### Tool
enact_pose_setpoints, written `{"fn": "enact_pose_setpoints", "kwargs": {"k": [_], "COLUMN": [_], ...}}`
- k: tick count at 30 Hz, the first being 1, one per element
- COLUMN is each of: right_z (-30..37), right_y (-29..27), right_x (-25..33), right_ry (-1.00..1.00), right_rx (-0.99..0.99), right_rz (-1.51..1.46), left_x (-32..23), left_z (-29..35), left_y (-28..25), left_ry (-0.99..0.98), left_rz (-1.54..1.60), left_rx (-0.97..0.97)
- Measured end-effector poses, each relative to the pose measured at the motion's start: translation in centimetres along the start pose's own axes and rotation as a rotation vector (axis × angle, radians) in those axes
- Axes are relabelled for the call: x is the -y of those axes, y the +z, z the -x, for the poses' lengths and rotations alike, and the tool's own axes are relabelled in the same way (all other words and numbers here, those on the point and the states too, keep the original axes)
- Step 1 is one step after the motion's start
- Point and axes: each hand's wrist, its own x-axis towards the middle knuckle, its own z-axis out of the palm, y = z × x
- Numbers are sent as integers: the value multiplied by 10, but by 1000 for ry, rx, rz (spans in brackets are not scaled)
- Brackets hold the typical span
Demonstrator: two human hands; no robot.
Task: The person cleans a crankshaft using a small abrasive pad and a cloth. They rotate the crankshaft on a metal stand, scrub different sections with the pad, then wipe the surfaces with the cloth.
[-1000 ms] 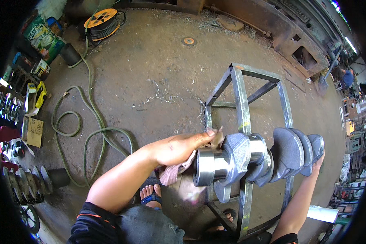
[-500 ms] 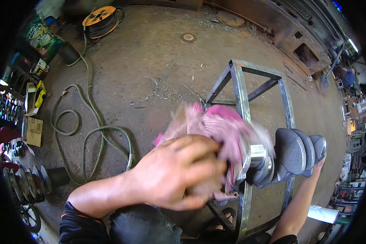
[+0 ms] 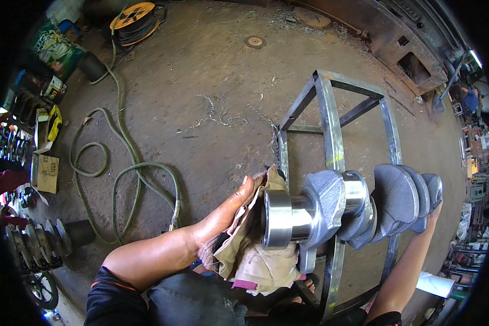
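Brown floor (image 3: pixel 201 70), broad between green looped hose (image 3: pixel 120 108) and grey steel frame (image 3: pixel 334 141); silvery metal crankshaft (image 3: pixel 323 204) overhanging frame's edges; left grip (image 3: pixel 221 216) closed on beige-pink cloth (image 3: pixel 274 266); right grip (image 3: pixel 433 214) at crankshaft's right end, closure hidden.

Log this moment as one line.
shaft: across metal frame; left hand: holding rag beside shaft's left end; right hand: at shaft's right end

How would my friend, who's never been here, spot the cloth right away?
Find the metal frame right of the middle, then the shiny grey crankshaft over it. By the crankshaft's left end, the person's left hand holds the cloth. It's the crumpled, mostly beige thing with a bit of pink at its lower edge, soft-looking beside all that grey metal.
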Motion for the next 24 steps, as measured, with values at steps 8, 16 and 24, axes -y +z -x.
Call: {"fn": "enact_pose_setpoints", "kwargs": {"k": [8,16,24], "right_z": [2,25,-6], "right_y": [11,44,-3], "right_x": [1,-2,15], "right_ry": [-8,-33,42], "right_rx": [-94,32,-36], "right_rz": [-42,-24,-8], "left_x": [12,14,4], "left_z": [2,15,13], "left_y": [-5,6,21], "left_ry": [75,54,46], "left_rz": [85,2,44], "left_rx": [131,194,125]}}
